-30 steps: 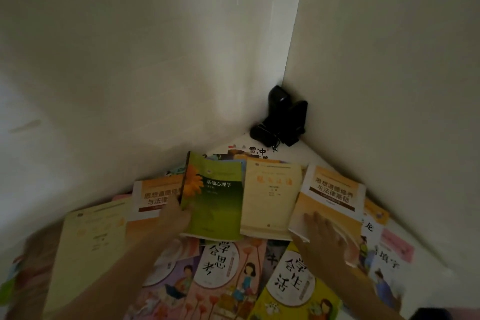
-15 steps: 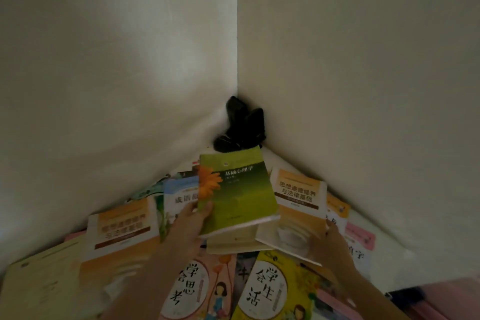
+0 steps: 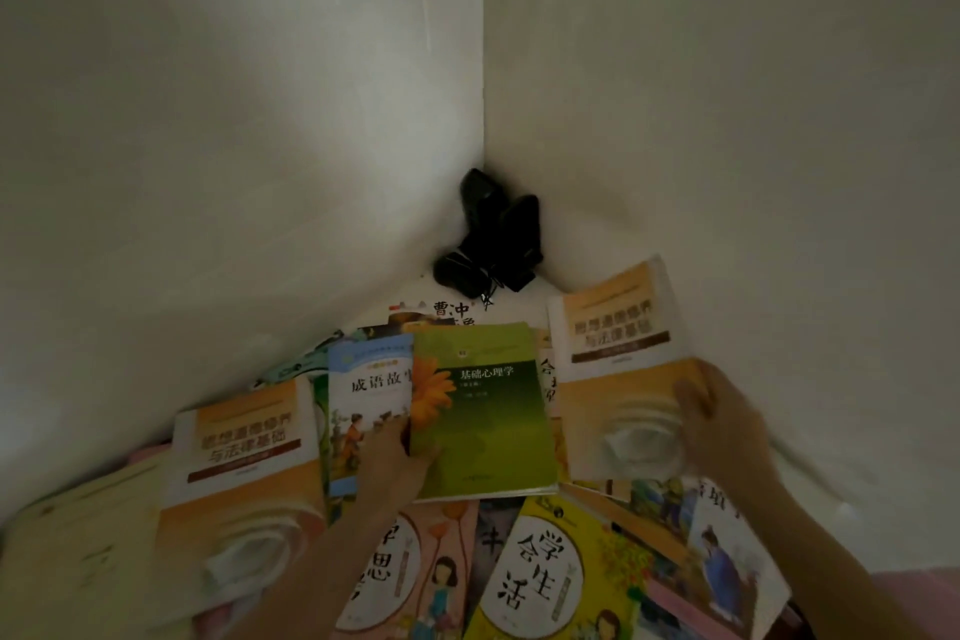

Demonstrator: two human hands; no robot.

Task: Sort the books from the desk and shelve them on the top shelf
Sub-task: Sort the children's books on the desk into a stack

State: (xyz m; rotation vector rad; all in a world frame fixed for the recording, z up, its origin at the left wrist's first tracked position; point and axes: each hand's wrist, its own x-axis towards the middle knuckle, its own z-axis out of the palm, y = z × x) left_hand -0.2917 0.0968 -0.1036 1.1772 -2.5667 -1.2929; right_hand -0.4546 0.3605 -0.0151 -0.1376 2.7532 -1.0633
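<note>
Many books lie spread over the white desk in a wall corner. My left hand (image 3: 397, 463) grips the lower left edge of a green book with an orange flower (image 3: 483, 411), held over the pile. My right hand (image 3: 722, 421) grips the right edge of an orange-and-white book (image 3: 618, 369), lifted and tilted toward the right wall. A second orange-and-white book (image 3: 239, 452) lies at the left. A blue-topped storybook (image 3: 363, 395) sits just left of the green one. Yellow (image 3: 550, 572) and pink (image 3: 415, 577) picture books lie nearest me.
Black devices with a cable (image 3: 493, 239) sit in the corner where the two white walls meet. A pale yellow book (image 3: 78, 556) lies at the far left. More picture books (image 3: 722, 566) overlap at the right, near the desk's pink front edge (image 3: 914, 592).
My right hand has lifted the orange-and-white book up and to the right. My left hand has brought the green book lower, and the view has shifted.
</note>
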